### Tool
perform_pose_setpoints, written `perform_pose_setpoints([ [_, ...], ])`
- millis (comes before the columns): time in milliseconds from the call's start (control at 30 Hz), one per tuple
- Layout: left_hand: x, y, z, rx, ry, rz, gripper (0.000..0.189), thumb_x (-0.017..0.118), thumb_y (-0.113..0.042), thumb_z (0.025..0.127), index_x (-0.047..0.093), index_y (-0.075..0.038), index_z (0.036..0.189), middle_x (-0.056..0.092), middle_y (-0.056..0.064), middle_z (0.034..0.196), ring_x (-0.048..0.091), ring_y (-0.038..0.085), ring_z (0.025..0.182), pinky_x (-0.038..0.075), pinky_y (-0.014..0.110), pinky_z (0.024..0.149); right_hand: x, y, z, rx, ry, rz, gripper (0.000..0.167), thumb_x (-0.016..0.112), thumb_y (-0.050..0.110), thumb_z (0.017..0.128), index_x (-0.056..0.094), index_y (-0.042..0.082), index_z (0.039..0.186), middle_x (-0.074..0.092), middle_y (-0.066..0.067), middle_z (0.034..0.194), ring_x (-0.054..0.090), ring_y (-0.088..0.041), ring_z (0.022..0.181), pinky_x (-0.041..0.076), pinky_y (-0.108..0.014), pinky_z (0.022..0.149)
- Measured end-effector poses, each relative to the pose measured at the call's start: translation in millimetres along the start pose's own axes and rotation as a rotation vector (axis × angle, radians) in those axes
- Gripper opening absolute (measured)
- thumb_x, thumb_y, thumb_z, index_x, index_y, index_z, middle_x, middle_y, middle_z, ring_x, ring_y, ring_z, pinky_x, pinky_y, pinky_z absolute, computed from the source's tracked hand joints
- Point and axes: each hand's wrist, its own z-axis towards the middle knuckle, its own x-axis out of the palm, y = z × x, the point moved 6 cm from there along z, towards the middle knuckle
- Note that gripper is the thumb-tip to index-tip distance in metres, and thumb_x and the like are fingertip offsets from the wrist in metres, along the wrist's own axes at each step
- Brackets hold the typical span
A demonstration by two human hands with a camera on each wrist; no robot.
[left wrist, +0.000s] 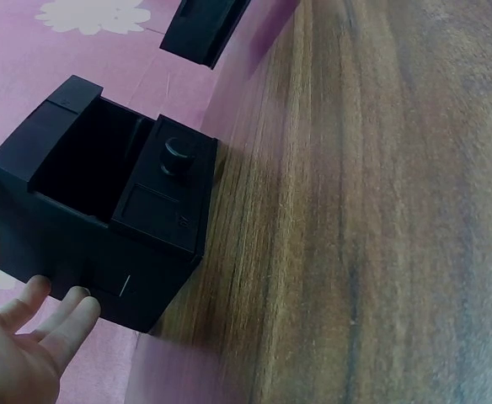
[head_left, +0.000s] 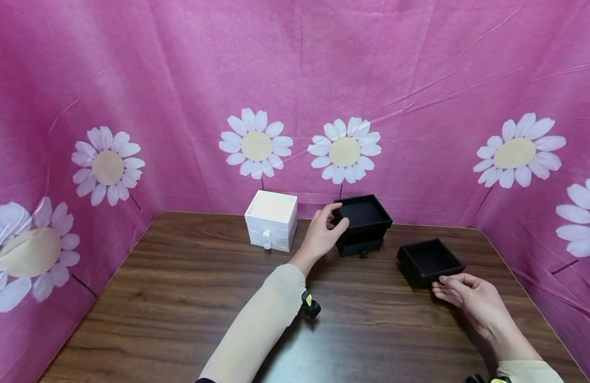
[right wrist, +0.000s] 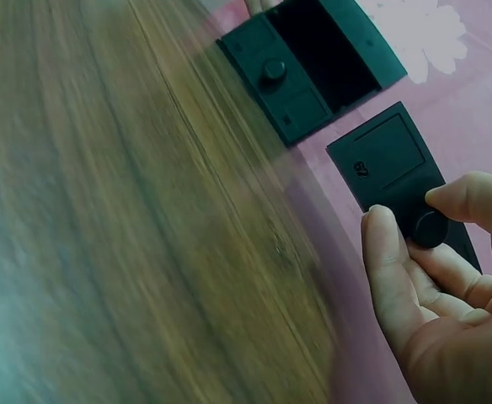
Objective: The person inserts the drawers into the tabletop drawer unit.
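A small black drawer cabinet (head_left: 364,226) stands near the back of the table, with an open tray top. Its upper slot (left wrist: 90,160) gapes empty, while a lower drawer with a round knob (left wrist: 176,156) sits inside. My left hand (head_left: 322,232) holds the cabinet's left side, thumb and forefinger at the top rim, other fingertips against the side wall. To the right, apart from the cabinet, is a loose black drawer (head_left: 430,260). My right hand (head_left: 477,303) pinches the knob (right wrist: 430,228) on that drawer's front panel.
Left of the black cabinet stands a white drawer cabinet (head_left: 272,221) with two knobs. A pink cloth (head_left: 295,64) with white flowers hangs behind and beside the brown wooden table (head_left: 180,298).
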Motion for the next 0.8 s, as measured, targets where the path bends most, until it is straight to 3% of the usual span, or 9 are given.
perform_pose_setpoints([
  [200,0.9,1.4,0.6,-0.009,0.003,0.008,0.053,0.063,-0.04,0.107,0.054,-0.027,0.157,0.058,0.016,0.133,0.067,0.037,0.118,0.056,0.041,0.1,9,0,-0.5,-0.017,0.006,-0.009,0.031,0.049,-0.013,0.108,0.075,-0.001,0.096,0.082,-0.014,0.093,0.083,-0.02,0.088,0.066,-0.03,0.08],
  [800,0.6,0.7,-0.3,-0.004,0.005,0.004,0.053,0.063,-0.039,0.107,0.054,-0.026,0.157,0.058,0.016,0.133,0.066,0.036,0.117,0.056,0.043,0.101,35,-2,-4.2,-0.019,-0.078,-0.047,0.024,0.059,-0.008,0.106,0.077,0.002,0.093,0.082,-0.012,0.089,0.082,-0.017,0.084,0.066,-0.03,0.078],
])
